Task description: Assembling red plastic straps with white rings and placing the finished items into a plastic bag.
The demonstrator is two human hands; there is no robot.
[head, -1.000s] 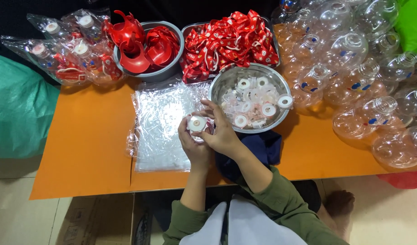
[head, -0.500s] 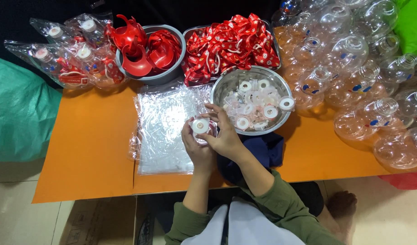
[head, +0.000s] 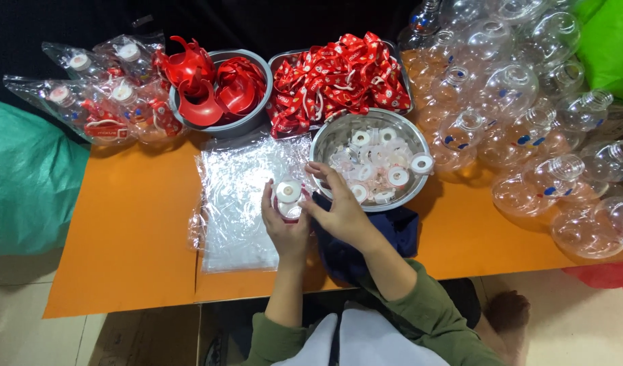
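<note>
Both my hands meet above the orange table (head: 128, 230), holding one small clear bottle with a white cap (head: 288, 192). My left hand (head: 284, 227) cups the bottle from below. My right hand (head: 338, 210) reaches over it, fingers curled at the cap side. A red part shows around the bottle's neck. Just behind the hands stands a steel bowl (head: 331, 139) of white caps (head: 398, 176).
A stack of clear plastic bags (head: 237, 203) lies left of the hands. A grey bowl of red handles (head: 213, 91) and a tray of red straps (head: 338, 74) stand behind. Bagged bottles (head: 101, 102) lie far left, many clear empty bottles (head: 521, 122) right. A teal sack (head: 27, 183) sits left.
The hands and the capped bottle stay in nearly the same place; the right fingers shift slightly around the cap. The view has drifted a little.
</note>
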